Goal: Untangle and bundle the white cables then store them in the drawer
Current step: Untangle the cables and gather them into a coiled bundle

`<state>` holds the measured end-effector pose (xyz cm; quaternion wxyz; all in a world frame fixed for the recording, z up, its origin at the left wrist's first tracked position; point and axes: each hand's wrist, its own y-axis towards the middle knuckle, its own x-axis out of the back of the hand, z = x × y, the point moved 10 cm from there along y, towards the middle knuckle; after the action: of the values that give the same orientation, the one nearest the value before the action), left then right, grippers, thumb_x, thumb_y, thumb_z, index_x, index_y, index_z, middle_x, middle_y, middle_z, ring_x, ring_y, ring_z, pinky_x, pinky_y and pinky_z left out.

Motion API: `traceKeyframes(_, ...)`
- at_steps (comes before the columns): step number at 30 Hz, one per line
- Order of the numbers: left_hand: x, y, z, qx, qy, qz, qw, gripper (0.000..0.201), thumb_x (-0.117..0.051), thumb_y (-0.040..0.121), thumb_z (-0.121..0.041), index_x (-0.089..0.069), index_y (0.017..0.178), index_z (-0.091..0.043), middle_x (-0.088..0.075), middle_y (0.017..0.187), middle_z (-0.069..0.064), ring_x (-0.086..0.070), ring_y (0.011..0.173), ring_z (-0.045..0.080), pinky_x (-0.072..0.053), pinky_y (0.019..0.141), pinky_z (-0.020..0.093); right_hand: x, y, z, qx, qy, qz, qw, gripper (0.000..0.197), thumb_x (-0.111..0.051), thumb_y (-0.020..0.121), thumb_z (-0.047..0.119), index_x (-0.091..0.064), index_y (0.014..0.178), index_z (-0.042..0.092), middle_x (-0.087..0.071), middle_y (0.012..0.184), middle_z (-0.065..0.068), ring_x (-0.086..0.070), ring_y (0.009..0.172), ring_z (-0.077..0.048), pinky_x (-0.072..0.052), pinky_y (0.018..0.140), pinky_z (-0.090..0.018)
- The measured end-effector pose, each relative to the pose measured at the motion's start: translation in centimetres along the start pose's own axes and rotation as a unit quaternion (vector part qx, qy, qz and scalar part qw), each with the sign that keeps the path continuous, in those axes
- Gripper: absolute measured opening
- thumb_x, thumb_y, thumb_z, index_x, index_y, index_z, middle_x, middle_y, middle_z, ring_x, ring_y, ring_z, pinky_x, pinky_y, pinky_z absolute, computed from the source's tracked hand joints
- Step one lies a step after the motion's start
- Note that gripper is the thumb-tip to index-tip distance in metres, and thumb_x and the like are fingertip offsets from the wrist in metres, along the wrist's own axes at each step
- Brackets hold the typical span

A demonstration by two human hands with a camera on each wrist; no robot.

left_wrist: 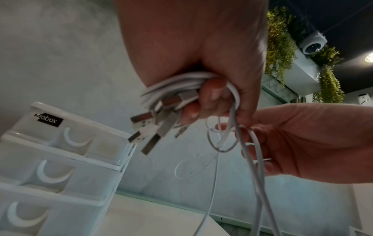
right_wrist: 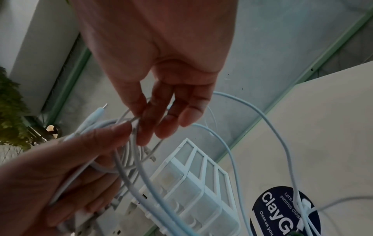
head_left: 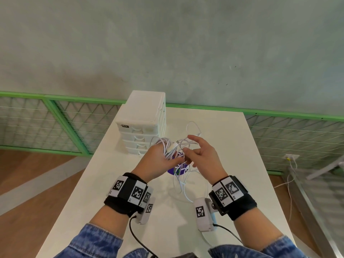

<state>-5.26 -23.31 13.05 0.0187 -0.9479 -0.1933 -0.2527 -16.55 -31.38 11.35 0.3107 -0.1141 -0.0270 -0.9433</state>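
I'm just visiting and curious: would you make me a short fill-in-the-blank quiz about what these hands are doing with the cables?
1. The left hand grips a bunch of white cables whose metal ____ stick out past its fingers.
2. The right hand pinches a thin ____ of the tangle.
3. The drawer unit on the table has all its drawers ____.
4. A round ____ sticker lies on the table.

Missing words: plugs; strand; closed; dark blue
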Motion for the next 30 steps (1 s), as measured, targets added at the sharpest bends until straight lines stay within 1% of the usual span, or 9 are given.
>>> traceKeyframes(2,0.0,-0.1,-0.8,-0.023,0.036,0.001,0.999,0.027,-0.076,0.077,-0.03,-0.053,0.065,-0.039,-0.056,0.076,-0.011,-0.056,0.072,-0.005,-0.04,0.065,0.016,0.2,0.1,-0.6,-0.021,-0.015,-0.014,1.0,0.041,-0.063,0.083,0.017,-0.048,0.119,0.03,-0.071,0.062,-0.001,-0.065,0.059,-0.008,-0.044,0.057,-0.016)
traceKeyframes(5,0.3,0.0,-1.1,-0.039,0.095,0.001,0.995,0.028,-0.074,0.078,-0.035,-0.048,0.067,-0.039,-0.052,0.075,-0.012,-0.053,0.072,0.001,-0.039,0.065,0.021,1.4,0.2,-1.7,-0.065,-0.006,-0.071,0.995,0.037,-0.06,0.078,0.01,-0.047,0.111,0.019,-0.071,0.068,-0.008,-0.064,0.053,-0.014,-0.045,0.053,-0.021)
traceKeyframes(10,1.2,0.2,0.0,-0.009,0.089,0.009,0.996,0.034,-0.075,0.076,-0.039,-0.058,0.079,-0.01,-0.06,0.082,0.005,-0.059,0.077,0.015,-0.047,0.071,0.03,3.3,0.2,-2.9,-0.104,0.085,-0.083,0.988,0.016,-0.057,0.085,0.006,-0.051,0.098,0.012,-0.072,0.076,-0.008,-0.062,0.054,-0.017,-0.046,0.051,-0.026)
traceKeyframes(14,1.3,0.3,-0.4,-0.019,0.08,-0.003,0.997,0.036,-0.074,0.077,-0.038,-0.058,0.082,-0.006,-0.06,0.084,0.009,-0.059,0.079,0.019,-0.048,0.075,0.037,4.4,0.5,-2.4,-0.074,-0.023,-0.12,0.99,0.021,-0.045,0.086,0.006,-0.06,0.084,0.019,-0.061,0.068,0.001,-0.047,0.054,-0.012,-0.036,0.054,-0.024)
traceKeyframes(18,1.7,0.2,-0.2,-0.017,0.069,-0.019,0.997,0.028,-0.074,0.079,-0.035,-0.059,0.08,-0.012,-0.061,0.083,0.004,-0.06,0.078,0.014,-0.046,0.071,0.028,2.7,0.4,-2.0,-0.089,-0.016,-0.029,0.995,0.028,-0.043,0.088,0.005,-0.071,0.084,0.01,-0.066,0.075,-0.002,-0.056,0.062,-0.002,-0.041,0.059,-0.014)
traceKeyframes(20,1.4,0.2,-0.4,-0.023,0.068,-0.017,0.997,0.025,-0.074,0.079,-0.035,-0.059,0.079,-0.014,-0.061,0.083,0.003,-0.06,0.08,0.016,-0.046,0.073,0.03,0.9,-0.1,-2.0,-0.106,0.035,0.037,0.993,0.029,-0.041,0.089,0.004,-0.07,0.093,0.006,-0.065,0.07,-0.015,-0.058,0.053,-0.01,-0.042,0.052,-0.015)
traceKeyframes(23,1.0,0.3,-0.8,-0.04,0.087,-0.009,0.995,0.021,-0.072,0.081,-0.034,-0.054,0.072,-0.028,-0.057,0.082,-0.001,-0.057,0.083,0.017,-0.045,0.075,0.031,-0.8,-0.4,-2.1,-0.099,0.081,0.088,0.988,0.027,-0.041,0.095,0.013,-0.068,0.1,0.013,-0.067,0.068,-0.015,-0.059,0.057,-0.022,-0.042,0.051,-0.023)
traceKeyframes(27,0.9,0.4,-0.4,-0.048,0.141,0.007,0.989,0.02,-0.066,0.085,-0.035,-0.059,0.079,-0.018,-0.057,0.085,-0.001,-0.056,0.084,0.016,-0.045,0.075,0.033,-0.3,0.1,-2.2,-0.074,0.021,0.062,0.995,0.019,-0.054,0.093,0.023,-0.069,0.092,0.01,-0.066,0.075,-0.003,-0.057,0.061,-0.008,-0.046,0.052,-0.017)
traceKeyframes(30,0.4,0.7,0.4,-0.061,0.193,0.036,0.979,0.023,-0.059,0.087,-0.039,-0.058,0.08,-0.017,-0.056,0.088,-0.001,-0.054,0.086,0.015,-0.044,0.072,0.033,0.4,0.4,-2.2,-0.067,0.057,0.027,0.996,0.016,-0.055,0.092,0.015,-0.065,0.084,0.007,-0.065,0.075,-0.004,-0.058,0.066,-0.013,-0.048,0.058,-0.02)
